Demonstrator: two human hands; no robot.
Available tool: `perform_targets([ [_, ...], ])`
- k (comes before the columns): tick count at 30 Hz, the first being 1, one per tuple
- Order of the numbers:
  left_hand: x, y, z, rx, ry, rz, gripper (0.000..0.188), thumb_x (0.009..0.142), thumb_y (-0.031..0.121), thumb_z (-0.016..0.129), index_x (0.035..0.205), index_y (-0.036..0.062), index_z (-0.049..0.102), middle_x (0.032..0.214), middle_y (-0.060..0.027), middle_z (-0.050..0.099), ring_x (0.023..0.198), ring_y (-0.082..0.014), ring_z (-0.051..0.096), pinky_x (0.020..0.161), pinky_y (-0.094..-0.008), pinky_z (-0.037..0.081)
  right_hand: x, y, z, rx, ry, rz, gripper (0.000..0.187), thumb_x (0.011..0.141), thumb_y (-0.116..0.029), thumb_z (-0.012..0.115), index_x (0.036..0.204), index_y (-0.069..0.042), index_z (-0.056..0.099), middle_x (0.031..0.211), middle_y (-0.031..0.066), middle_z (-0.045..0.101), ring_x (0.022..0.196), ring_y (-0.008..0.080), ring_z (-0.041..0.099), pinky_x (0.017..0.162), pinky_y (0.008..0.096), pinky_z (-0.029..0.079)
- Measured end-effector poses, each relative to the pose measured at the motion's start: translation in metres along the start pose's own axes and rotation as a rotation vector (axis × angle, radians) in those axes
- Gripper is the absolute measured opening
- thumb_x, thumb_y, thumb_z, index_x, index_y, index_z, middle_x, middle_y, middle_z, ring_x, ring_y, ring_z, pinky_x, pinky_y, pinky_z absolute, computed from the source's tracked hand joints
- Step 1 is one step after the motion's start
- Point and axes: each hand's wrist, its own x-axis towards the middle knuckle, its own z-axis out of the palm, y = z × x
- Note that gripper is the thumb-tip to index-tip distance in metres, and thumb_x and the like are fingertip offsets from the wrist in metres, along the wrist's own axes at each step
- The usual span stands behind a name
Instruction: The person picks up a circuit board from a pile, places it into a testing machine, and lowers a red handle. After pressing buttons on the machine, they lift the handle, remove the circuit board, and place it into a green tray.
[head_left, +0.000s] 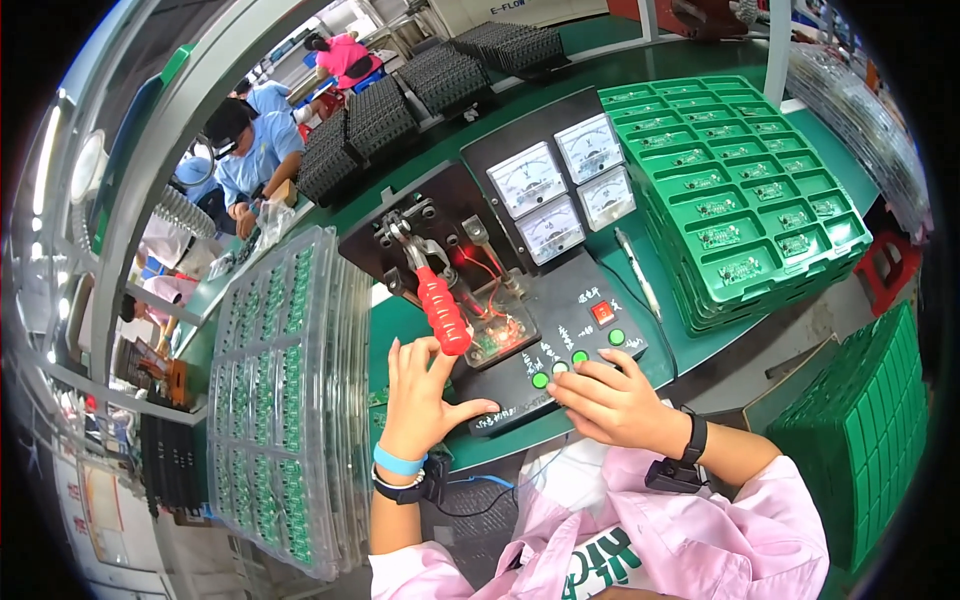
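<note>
My left hand (pixel 416 392) is open at the lower end of the red ribbed handle (pixel 440 312) of a toggle clamp. Its fingers point up beside the grip without wrapping round it, and its thumb stretches toward the front edge of the black test box (pixel 590 290). Over the box's row of push buttons lies my right hand (pixel 612 398), fingers extended, fingertips near a white button (pixel 560 368) and a green button (pixel 580 357). Below the clamp, a small clear fixture (pixel 503 338) glows red, with wires running into it; what lies inside is hard to make out.
Four-dial meter panel aside, several analog meters (pixel 528 180) stand behind the box. Green trays (pixel 740 190) of circuit boards are stacked at right, clear trays (pixel 270 390) of boards at left. A white pen-like tool (pixel 638 275) lies beside the box. Co-workers (pixel 255 150) sit beyond.
</note>
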Motion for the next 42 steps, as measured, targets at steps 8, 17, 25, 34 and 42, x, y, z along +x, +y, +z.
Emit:
perform_targets([
  [8,-0.026,-0.002,0.015,-0.033,0.121,-0.058,0.080,0.068,0.046,0.082,0.132,0.0103,0.052,0.125,-0.0146,0.048,0.115,-0.0372,0.047,0.105,-0.0613,0.030,0.133,0.002,-0.032,0.276,0.288,-0.044,0.063,0.068,-0.007,0.076,0.129,-0.008,0.056,0.122,0.0132,0.058,0.108,0.0333,0.060,0.089,0.0382,0.048],
  [17,-0.043,-0.027,-0.001,0.087,0.165,-0.260,0.039,0.082,0.022,0.072,0.117,0.0066,0.062,0.122,-0.0135,0.056,0.111,-0.0359,0.053,0.099,-0.0492,0.039,0.262,0.067,-0.011,0.519,0.787,0.062,0.039,0.076,-0.017,0.079,0.109,-0.004,0.063,0.109,0.0098,0.062,0.096,0.0165,0.059,0.075,0.0296,0.049],
  [25,-0.031,-0.039,0.011,0.018,0.033,-0.080,0.023,0.080,0.011,0.071,0.101,0.0025,0.068,0.105,-0.0127,0.065,0.099,-0.0331,0.061,0.086,-0.0402,0.049,0.103,0.026,-0.007,0.056,-0.185,-0.315,0.012,0.079,-0.009,0.064,0.090,-0.005,0.063,0.052,0.0013,0.056,0.044,0.0218,0.058,0.041,0.0337,0.043],
  [34,-0.034,-0.043,0.028,0.078,0.000,-0.148,0.017,0.078,0.007,0.069,0.095,0.0035,0.067,0.085,-0.0121,0.067,0.083,-0.0332,0.064,0.076,-0.0434,0.051,0.112,0.012,0.005,-0.186,-0.388,-0.315,0.011,0.074,-0.009,0.062,0.080,0.000,0.060,0.054,0.0067,0.059,0.051,0.0230,0.064,0.046,0.0330,0.048],
  [42,-0.030,-0.038,0.024,0.127,-0.034,-0.039,0.008,0.081,0.007,0.062,0.087,0.0037,0.066,0.074,-0.0149,0.064,0.076,-0.0334,0.065,0.069,-0.0443,0.052,0.118,0.017,0.004,-0.140,-0.350,-0.388,0.012,0.068,-0.009,0.064,0.073,0.002,0.062,0.056,0.0086,0.058,0.048,0.0211,0.063,0.046,0.0326,0.050],
])
